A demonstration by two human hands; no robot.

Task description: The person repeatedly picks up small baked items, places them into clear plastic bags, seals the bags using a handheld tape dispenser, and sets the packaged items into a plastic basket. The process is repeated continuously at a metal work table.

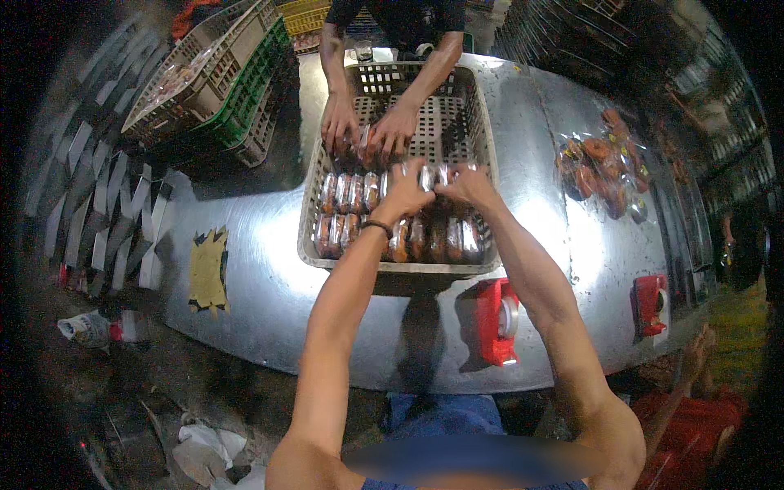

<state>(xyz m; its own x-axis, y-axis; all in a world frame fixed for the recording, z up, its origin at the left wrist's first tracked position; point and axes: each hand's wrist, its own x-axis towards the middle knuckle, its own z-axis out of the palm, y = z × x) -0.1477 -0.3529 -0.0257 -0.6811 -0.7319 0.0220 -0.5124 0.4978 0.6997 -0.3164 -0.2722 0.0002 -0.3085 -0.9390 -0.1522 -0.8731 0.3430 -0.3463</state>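
Observation:
A beige plastic crate (pixel 401 267) stands on the metal table in front of me, with rows of clear-wrapped brown baked goods (pixel 400 240) upright in its near part. My left hand (pixel 407 191) reaches into the second row, its fingers on wrapped pieces. Close beside it, my right hand (pixel 470 184) bends over the same row at the right; its fingertips touch the wrapped pieces, and part of them is hidden. Whether either hand grips a piece is not clear. Across the crate, a co-worker's two hands (pixel 367 131) are at more wrapped pieces.
Red tape dispensers (pixel 499 321) stand on the near side and right of the metal table (pixel 380 355). Wrapped brown rings (pixel 603 162) lie in a pile at the right. Stacked crates (pixel 226 104) are at the upper left. A glass (pixel 363 50) stands at the far edge.

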